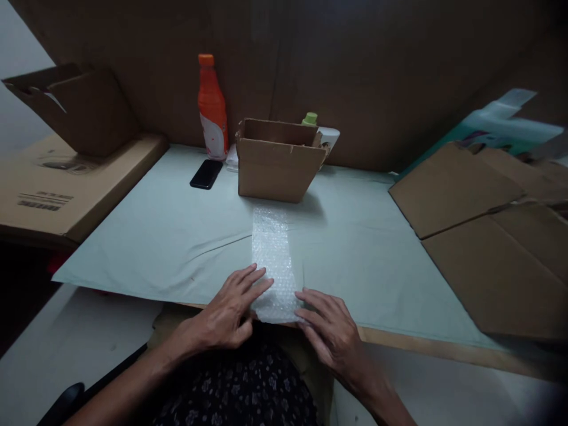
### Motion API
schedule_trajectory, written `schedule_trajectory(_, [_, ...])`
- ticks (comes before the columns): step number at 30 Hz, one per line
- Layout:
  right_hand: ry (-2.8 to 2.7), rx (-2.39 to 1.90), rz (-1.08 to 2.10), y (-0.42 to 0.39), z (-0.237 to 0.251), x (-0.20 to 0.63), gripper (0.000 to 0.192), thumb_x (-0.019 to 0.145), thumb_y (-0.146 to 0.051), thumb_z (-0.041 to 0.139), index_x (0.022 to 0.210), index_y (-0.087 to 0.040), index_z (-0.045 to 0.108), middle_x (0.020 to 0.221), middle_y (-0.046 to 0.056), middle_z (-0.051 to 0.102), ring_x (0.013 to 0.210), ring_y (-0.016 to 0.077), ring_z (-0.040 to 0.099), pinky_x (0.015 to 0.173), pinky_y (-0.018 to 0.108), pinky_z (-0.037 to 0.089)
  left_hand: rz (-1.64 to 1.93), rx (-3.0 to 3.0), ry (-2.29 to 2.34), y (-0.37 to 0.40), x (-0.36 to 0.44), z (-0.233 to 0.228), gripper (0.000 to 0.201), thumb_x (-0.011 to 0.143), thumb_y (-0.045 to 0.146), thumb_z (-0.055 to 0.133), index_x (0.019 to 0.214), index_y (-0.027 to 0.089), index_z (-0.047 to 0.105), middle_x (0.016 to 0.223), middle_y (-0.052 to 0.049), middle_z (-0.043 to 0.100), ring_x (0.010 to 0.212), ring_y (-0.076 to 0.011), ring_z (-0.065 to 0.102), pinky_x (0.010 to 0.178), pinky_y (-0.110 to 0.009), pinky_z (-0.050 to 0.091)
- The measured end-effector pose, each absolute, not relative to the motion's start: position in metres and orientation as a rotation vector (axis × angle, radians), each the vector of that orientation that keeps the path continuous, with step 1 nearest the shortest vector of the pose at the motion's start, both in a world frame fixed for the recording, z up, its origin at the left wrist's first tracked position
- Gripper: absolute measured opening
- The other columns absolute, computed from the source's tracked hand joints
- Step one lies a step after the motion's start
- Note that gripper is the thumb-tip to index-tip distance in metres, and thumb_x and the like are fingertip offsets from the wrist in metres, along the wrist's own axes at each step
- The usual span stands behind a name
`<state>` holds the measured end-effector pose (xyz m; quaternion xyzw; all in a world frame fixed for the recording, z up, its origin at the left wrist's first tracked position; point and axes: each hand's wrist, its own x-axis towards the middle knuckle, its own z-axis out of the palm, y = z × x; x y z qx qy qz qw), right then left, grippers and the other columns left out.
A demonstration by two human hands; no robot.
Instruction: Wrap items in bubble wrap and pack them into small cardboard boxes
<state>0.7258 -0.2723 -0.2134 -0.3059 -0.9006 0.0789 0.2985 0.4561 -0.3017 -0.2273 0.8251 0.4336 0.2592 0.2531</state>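
Observation:
A long strip of bubble wrap (pixel 272 254) lies flat on the pale green cloth, its near end at the table's front edge. My left hand (pixel 233 305) rests along the strip's left side with its fingers stretched out and apart, fingertips on or beside the wrap. At the near right corner, my right hand (pixel 331 325) touches the strip's edge with extended fingers; its thumb is partly hidden. Just beyond the far end of the wrap stands an open cardboard box (pixel 277 173), whose inside bottom is out of sight.
Behind the box are an orange bottle (pixel 212 106), a black phone (pixel 206 174) and a green-capped bottle (pixel 309 119). Cardboard boxes (pixel 497 254) and a teal container (pixel 492 127) are at the right. A flat carton (pixel 66 189) bears another box (pixel 93 109) on the left.

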Motion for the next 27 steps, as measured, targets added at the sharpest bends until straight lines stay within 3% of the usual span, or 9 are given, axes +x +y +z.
schedule_trajectory(6, [-2.235,-0.828,0.440,-0.268,-0.207,0.723,0.017,0.091,-0.010,0.059,0.099,-0.023,0.066,0.099,0.005,0.077,0.095,0.0218,0.072,0.080,0.039,0.058,0.768,2.248,1.287,-0.289,0.476,-0.238,0.053,0.073,0.003,0.054,0.124,0.016,0.063,0.134,-0.012,0.065,0.135,-0.0313,0.048,0.110,-0.055,0.041])
schedule_trajectory(11, [-2.068,-0.929,0.661,-0.244,-0.193,0.712,0.014,0.093,-0.017,0.059,0.098,-0.023,0.070,0.094,0.005,0.078,0.092,0.0212,0.072,0.081,0.037,0.059,0.955,2.057,1.317,-0.280,0.480,-0.230,0.036,0.080,0.019,0.065,0.117,0.017,0.065,0.122,-0.011,0.071,0.123,-0.0308,0.057,0.104,-0.053,0.044])
schedule_trajectory(15, [-1.986,-0.996,0.785,-0.231,-0.188,0.709,0.013,0.094,-0.026,0.061,0.092,-0.022,0.073,0.093,0.006,0.077,0.088,0.0207,0.073,0.079,0.034,0.060,0.942,1.799,1.347,-0.276,0.480,-0.219,0.017,0.086,0.021,0.057,0.097,0.017,0.069,0.099,-0.009,0.073,0.096,-0.0246,0.064,0.086,-0.043,0.051])
schedule_trajectory(22, [-1.943,-1.142,0.919,-0.220,-0.206,0.708,0.017,0.093,-0.033,0.062,0.088,-0.021,0.073,0.086,0.005,0.076,0.081,0.0198,0.071,0.078,0.031,0.059,1.049,1.489,1.470,-0.276,0.489,-0.211,0.032,0.084,0.031,0.064,0.113,0.017,0.067,0.099,-0.007,0.071,0.089,-0.0190,0.064,0.080,-0.031,0.052])
schedule_trajectory(27, [-1.777,-1.150,0.745,-0.219,-0.180,0.704,0.020,0.090,-0.028,0.067,0.110,-0.026,0.069,0.104,0.006,0.073,0.095,0.0220,0.068,0.087,0.038,0.056,1.057,1.569,1.686,-0.267,0.490,-0.226,0.042,0.088,0.028,0.059,0.127,0.015,0.062,0.080,-0.002,0.065,0.065,-0.0131,0.056,0.062,-0.025,0.049])
